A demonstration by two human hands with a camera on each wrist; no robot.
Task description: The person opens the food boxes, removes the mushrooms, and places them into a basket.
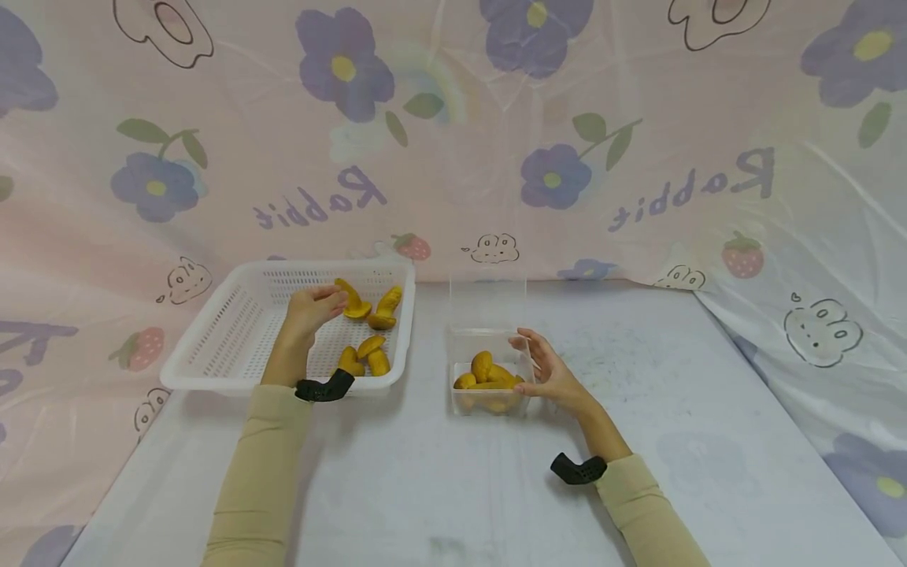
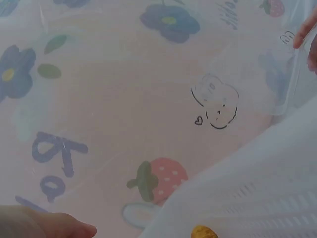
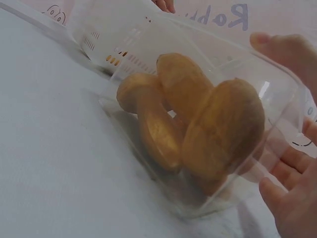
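Note:
My left hand point(image 1: 312, 311) is over the right part of a white perforated basket point(image 1: 205, 339), its fingertips at a yellow-brown toy mushroom point(image 1: 357, 309). In the left wrist view the thumb point(image 2: 69, 225) is straight and apart from the small visible bit of mushroom point(image 2: 204, 232); the other fingers are out of that view. Several more mushrooms point(image 1: 386, 307) lie in the basket. With my right hand point(image 1: 556, 378) I hold the right side of a clear plastic box point(image 1: 457, 402), thumb at the near corner, fingers towards the back. Several mushrooms point(image 3: 223, 129) are piled inside it.
The box's transparent lid point(image 1: 489, 299) stands raised at the back. A white cloth point(image 1: 439, 472) covers the table. Behind it hangs a pink curtain point(image 1: 453, 157) with flowers and rabbits. A black band point(image 1: 324, 387) is on each wrist.

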